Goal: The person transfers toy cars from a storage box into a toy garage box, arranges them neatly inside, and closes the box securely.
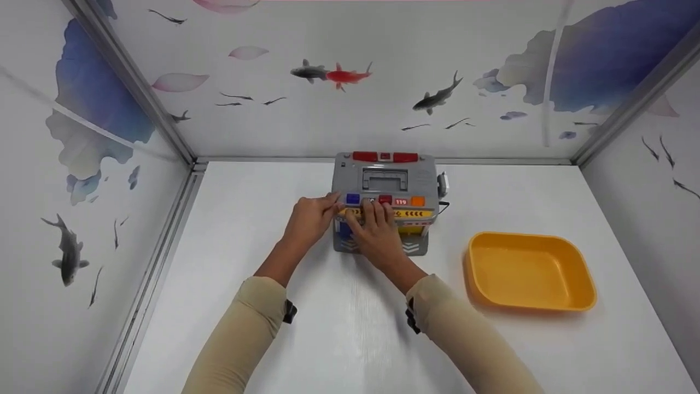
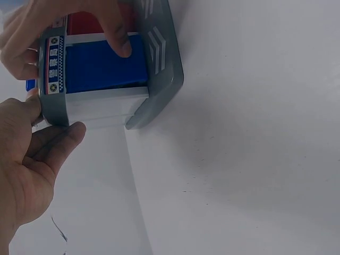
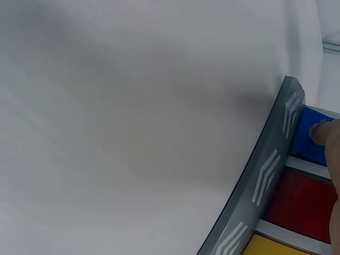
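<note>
A grey toy garage [image 1: 424, 175] with a carry handle in its roof stands upright by the back wall. Its front has a blue door [image 2: 101, 69], a red door [image 3: 300, 204] and a yellow door [image 3: 271, 247]. At the roof's left front corner, my left hand [image 1: 309, 216] holds the edge between thumb and fingers. My right hand [image 1: 377, 235] lies over the front edge, fingers bent on the roof. In both wrist views its thumb [image 3: 321, 133] presses the blue door. The right hand hides part of the front in the head view.
A yellow plastic basin [image 1: 530, 271] sits on the white table [image 1: 339, 339] to the right of the garage. White panels [image 1: 262, 126] printed with fish and petals enclose the table at the back and sides.
</note>
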